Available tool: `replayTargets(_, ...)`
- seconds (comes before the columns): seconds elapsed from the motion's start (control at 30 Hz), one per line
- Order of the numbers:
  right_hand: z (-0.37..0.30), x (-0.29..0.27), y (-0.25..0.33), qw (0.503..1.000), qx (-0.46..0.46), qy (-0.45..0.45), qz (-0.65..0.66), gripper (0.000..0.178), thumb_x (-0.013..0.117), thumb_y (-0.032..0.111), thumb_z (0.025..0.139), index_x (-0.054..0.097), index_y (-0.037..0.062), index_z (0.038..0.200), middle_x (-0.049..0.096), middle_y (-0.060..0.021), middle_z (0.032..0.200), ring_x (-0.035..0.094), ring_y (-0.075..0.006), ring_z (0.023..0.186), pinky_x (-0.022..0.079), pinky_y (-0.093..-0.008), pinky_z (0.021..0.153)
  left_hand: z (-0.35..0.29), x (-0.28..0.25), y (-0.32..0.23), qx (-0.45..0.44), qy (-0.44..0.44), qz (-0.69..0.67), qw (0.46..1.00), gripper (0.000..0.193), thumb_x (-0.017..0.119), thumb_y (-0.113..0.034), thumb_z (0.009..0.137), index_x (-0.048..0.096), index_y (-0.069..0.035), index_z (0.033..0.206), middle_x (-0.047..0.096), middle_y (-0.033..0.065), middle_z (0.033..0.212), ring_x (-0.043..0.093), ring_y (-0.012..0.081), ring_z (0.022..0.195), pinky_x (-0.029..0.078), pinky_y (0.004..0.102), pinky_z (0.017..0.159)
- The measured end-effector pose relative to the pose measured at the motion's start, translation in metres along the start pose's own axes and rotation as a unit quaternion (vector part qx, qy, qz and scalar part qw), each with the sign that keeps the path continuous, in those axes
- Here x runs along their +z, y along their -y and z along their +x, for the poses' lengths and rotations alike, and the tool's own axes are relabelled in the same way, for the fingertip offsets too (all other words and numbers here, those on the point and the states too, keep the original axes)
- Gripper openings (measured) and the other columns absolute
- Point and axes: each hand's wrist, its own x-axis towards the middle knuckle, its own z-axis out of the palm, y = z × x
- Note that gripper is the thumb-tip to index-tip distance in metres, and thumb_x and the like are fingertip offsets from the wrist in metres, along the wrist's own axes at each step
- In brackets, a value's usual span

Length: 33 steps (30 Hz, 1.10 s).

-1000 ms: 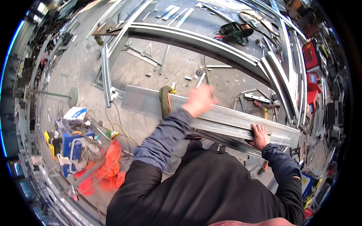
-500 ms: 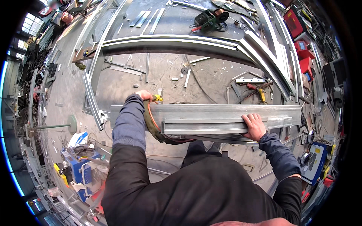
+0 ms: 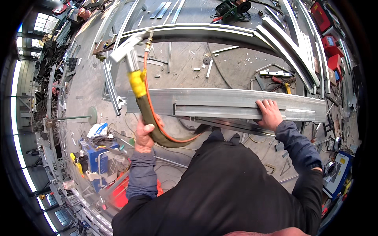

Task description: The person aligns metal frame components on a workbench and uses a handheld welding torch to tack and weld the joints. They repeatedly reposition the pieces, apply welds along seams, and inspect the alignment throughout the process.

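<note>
Bright daylight fills the view, with windows (image 3: 46,23) far beyond the left end of the long metal profile (image 3: 232,96) and a blown-out light strip (image 3: 15,102) farther left of it. The profile carries soft glare, while the steel crossbar (image 3: 197,36) beyond it shows a dark, shaded side. Motion blur smears the whitened tool head (image 3: 128,48) above the profile's left end, and fisheye bending grows outward from the profile toward a black rim.

Beyond the beam (image 3: 228,96) lies the frame (image 3: 193,36); the hose (image 3: 147,112) crosses over the beam's left end.
</note>
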Motion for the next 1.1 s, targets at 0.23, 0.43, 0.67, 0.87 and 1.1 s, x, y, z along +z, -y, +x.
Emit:
replayTargets(0.23,-0.006,-0.006,-0.001,1.0,-0.017,-0.013,0.0,0.094,0.097,0.039,0.075,0.052,0.0073,0.152,0.062,-0.0159,0.125,0.059,-0.0375,0.124,0.044,-0.05,0.109,0.01,0.136,0.068,-0.063,0.12,-0.024,0.99,0.027,0.072,-0.019,0.096,0.07,0.0,0.115,0.071,0.0139,0.094,0.071,0.0273,0.088,0.061,0.0439,0.083)
replayTargets(0.43,-0.01,-0.006,-0.006,1.0,-0.027,-0.011,0.001,0.093,0.096,0.039,0.075,0.053,0.0076,0.152,0.063,-0.0157,0.124,0.06,-0.0363,0.123,0.044,-0.0485,0.109,0.065,0.187,0.171,0.043,0.151,0.175,0.972,0.026,0.078,-0.016,0.093,0.072,0.003,0.111,0.073,0.022,0.139,0.063,0.0295,0.141,0.05,0.0445,0.115)
replayTargets(0.67,-0.012,0.008,-0.012,0.999,-0.018,-0.026,0.005,0.091,0.095,0.035,0.074,0.055,0.0092,0.152,0.063,-0.0153,0.125,0.06,-0.0358,0.123,0.045,-0.0473,0.107,0.079,0.23,0.22,0.091,0.139,0.521,0.837,0.043,0.074,-0.044,0.088,0.079,-0.008,0.111,0.077,0.0195,0.114,0.065,0.0383,0.124,0.026,0.055,0.129)
replayTargets(0.87,-0.014,0.008,-0.009,1.0,-0.002,-0.013,0.007,0.092,0.094,0.036,0.075,0.054,0.0102,0.153,0.063,-0.015,0.128,0.06,-0.0362,0.125,0.044,-0.0486,0.11,0.075,0.236,0.227,0.158,0.126,0.597,0.776,0.041,0.075,-0.042,0.082,0.08,-0.009,0.105,0.077,0.0166,0.108,0.064,0.0376,0.118,0.039,0.0486,0.113)
replayTargets(1.1,0.029,-0.005,-0.025,0.863,0.045,0.02,0.503,0.1,0.075,0.026,0.093,0.026,-0.0001,0.176,0.042,-0.0264,0.174,0.043,-0.0341,0.161,0.032,-0.0426,0.133,0.081,0.233,0.233,0.168,0.139,0.607,0.764,0.039,0.074,-0.043,0.081,0.082,-0.015,0.107,0.078,0.0116,0.111,0.065,0.0338,0.117,0.039,0.0473,0.111)
